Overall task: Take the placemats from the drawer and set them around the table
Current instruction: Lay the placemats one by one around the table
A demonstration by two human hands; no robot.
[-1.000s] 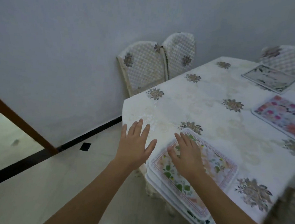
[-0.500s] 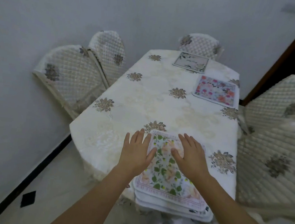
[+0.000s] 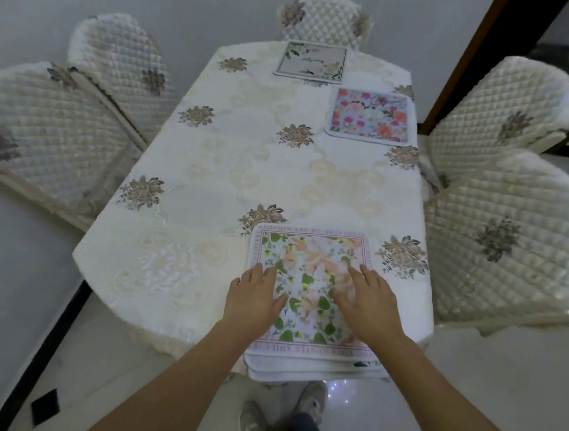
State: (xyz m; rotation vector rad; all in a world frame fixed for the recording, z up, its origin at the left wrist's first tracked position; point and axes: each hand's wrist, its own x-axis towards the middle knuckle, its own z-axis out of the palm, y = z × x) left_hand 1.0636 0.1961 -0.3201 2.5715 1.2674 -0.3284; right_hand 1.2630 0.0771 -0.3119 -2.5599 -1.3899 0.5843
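A stack of floral placemats (image 3: 311, 252) lies at the near end of the table (image 3: 232, 162), its lower edge hanging past the table rim. My left hand (image 3: 255, 298) rests flat on the top mat's left side, fingers apart. On the mat's right side my right hand (image 3: 368, 301) lies flat, fingers spread. A pink-flowered placemat (image 3: 370, 115) is laid at the far right seat. A pale grey-bordered placemat (image 3: 311, 61) is laid at the far end.
Quilted cream chairs stand around the table: two on the left (image 3: 53, 133), two on the right (image 3: 503, 214), one at the far end (image 3: 324, 19). A dark door frame (image 3: 468, 59) rises at the back right. My shoes (image 3: 279, 417) are on the tiled floor below the table edge.
The view has swung from the table's left corner to face its near end squarely. My left hand moved from the bare cloth onto the top placemat; both hands now lie on it.
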